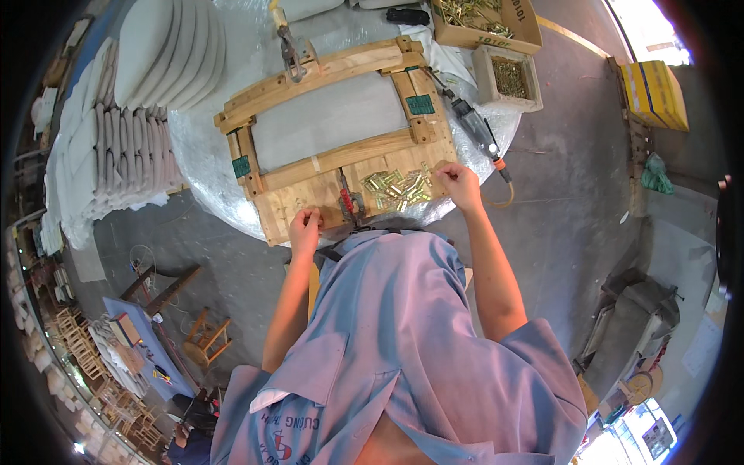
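A wooden frame jig (329,163) lies on its board, with a pale grey padded panel (329,116) inside it. On the near part of the board is a loose pile of brass-coloured threaded inserts or similar small metal fittings (397,188). My right hand (460,186) is at the board's right edge beside that pile, thumb and fingers pinched together. My left hand (305,223) is closed at the near edge, left of a red-handled toggle clamp (347,203). What either hand holds, if anything, is too small to make out.
A second toggle clamp (291,58) stands at the jig's far side. To the right lies a power screwdriver (474,128) with a hose. Beyond are a carton of brass fittings (527,35) and a small bin (484,77). Padded panels (128,151) are stacked at left.
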The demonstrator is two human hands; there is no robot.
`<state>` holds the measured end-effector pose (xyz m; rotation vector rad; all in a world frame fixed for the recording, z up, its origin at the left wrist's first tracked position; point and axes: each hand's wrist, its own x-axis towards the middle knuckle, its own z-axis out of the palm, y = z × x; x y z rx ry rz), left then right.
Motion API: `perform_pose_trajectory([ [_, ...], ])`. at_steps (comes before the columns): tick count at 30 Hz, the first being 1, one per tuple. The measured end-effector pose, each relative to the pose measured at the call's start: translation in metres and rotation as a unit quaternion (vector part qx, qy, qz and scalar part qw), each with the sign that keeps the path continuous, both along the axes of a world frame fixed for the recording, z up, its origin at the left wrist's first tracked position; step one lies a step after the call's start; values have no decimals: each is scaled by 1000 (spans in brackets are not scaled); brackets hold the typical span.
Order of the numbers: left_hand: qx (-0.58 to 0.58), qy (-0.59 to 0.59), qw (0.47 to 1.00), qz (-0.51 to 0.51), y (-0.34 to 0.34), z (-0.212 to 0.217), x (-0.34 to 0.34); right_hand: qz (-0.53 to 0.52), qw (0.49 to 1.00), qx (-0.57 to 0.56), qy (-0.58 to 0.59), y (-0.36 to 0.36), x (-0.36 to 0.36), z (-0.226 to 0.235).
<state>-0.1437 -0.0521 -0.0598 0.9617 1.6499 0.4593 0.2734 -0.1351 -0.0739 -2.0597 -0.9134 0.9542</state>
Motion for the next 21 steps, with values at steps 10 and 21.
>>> perform_pose_trajectory([
  [10, 15, -2, 1000, 4, 7, -3, 5, 33, 995, -41, -89, 19, -9, 13],
  [21, 46, 65, 997, -23, 9, -10, 7, 63, 988, -69, -123, 24, -4, 8],
])
